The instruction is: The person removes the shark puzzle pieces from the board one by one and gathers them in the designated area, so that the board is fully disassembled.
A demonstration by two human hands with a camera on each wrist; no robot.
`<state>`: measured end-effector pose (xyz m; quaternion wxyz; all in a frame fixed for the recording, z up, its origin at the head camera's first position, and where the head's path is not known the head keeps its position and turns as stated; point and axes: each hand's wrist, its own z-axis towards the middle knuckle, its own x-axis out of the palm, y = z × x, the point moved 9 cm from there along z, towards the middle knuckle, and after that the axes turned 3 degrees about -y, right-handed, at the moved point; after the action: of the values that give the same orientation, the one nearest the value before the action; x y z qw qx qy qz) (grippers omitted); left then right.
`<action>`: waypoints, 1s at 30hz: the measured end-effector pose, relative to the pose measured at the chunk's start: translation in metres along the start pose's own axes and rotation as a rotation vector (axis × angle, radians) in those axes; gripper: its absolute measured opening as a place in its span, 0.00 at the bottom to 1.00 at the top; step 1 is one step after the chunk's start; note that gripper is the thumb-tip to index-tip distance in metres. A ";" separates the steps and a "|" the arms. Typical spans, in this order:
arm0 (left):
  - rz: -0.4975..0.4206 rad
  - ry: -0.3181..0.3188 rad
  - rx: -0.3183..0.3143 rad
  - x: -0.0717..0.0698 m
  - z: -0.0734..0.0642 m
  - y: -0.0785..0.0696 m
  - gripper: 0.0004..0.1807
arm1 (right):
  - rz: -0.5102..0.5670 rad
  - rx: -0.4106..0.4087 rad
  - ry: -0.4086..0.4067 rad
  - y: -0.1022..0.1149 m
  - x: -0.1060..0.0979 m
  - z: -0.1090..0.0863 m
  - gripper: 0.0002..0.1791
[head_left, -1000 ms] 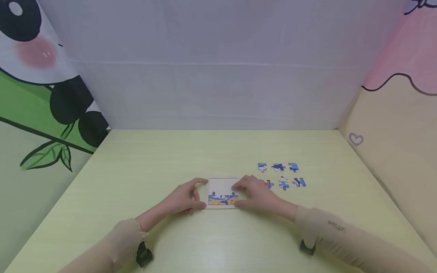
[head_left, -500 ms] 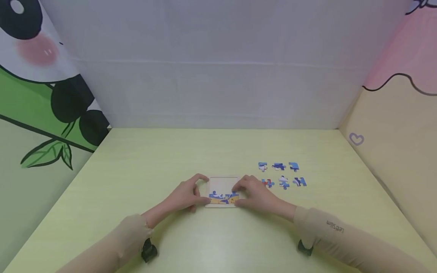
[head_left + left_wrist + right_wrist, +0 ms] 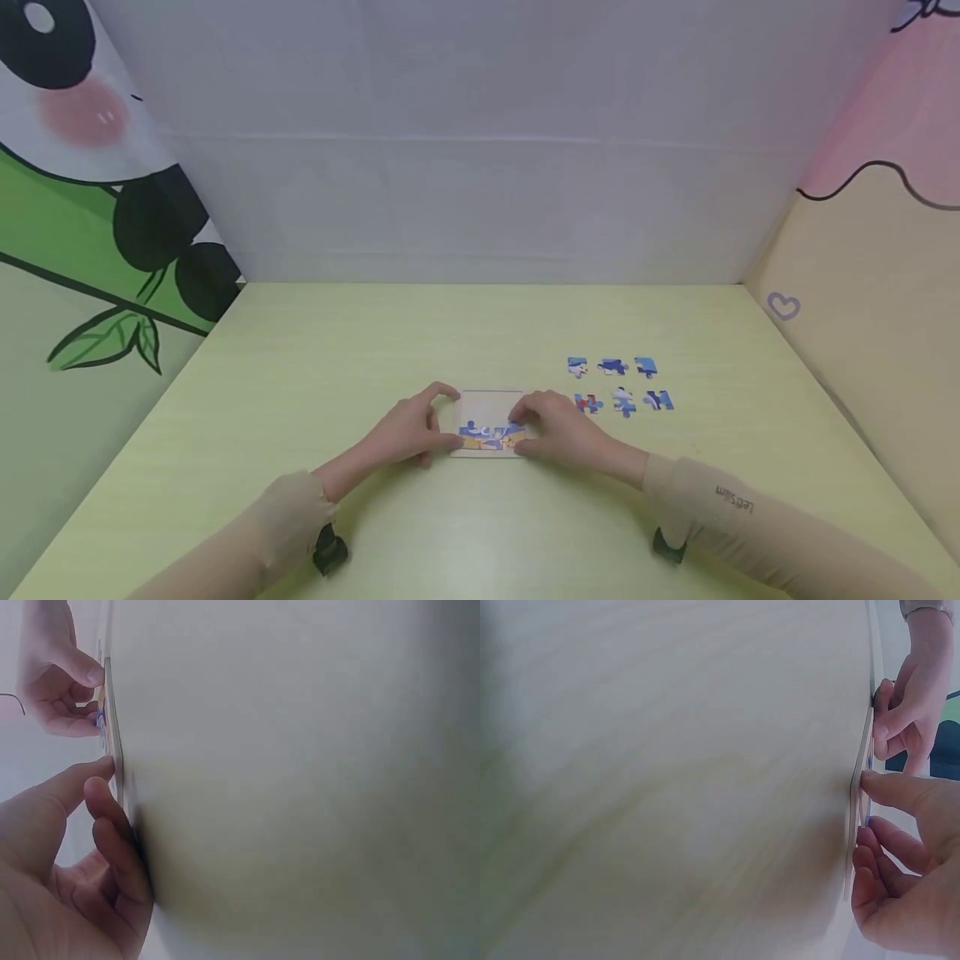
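Observation:
A shallow rectangular puzzle frame (image 3: 487,400) lies on the table in front of me, its lower part filled by a row of blue and yellow pieces (image 3: 480,437). My left hand (image 3: 408,427) holds the frame's left side, index finger at the upper corner and thumb over the lower one. At the right end of the row, my right hand (image 3: 562,429) pinches a blue and yellow puzzle piece (image 3: 515,434) between thumb and index finger, low in the frame. From the right wrist view, the right thumb (image 3: 892,791) meets the frame's edge; the piece is mostly hidden.
Several loose puzzle pieces (image 3: 624,402) lie in two rows to the right, beyond the right hand. A pale back wall (image 3: 480,208) closes off the table's far edge, with printed panels on both sides.
My left thumb has slid rightward onto the frame's lower left corner. The right hand has barely moved, still pinching the piece at the row's right end.

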<state>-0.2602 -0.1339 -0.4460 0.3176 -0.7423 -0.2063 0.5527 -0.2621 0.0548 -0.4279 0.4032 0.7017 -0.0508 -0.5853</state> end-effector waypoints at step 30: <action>0.155 0.117 0.385 0.017 -0.014 -0.034 0.21 | 0.020 -0.027 0.016 0.000 0.002 0.003 0.17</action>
<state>-0.2398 -0.1021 -0.4314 0.4217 -0.7124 -0.0205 0.5605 -0.2641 0.0527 -0.4296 0.4192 0.7002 -0.0467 -0.5761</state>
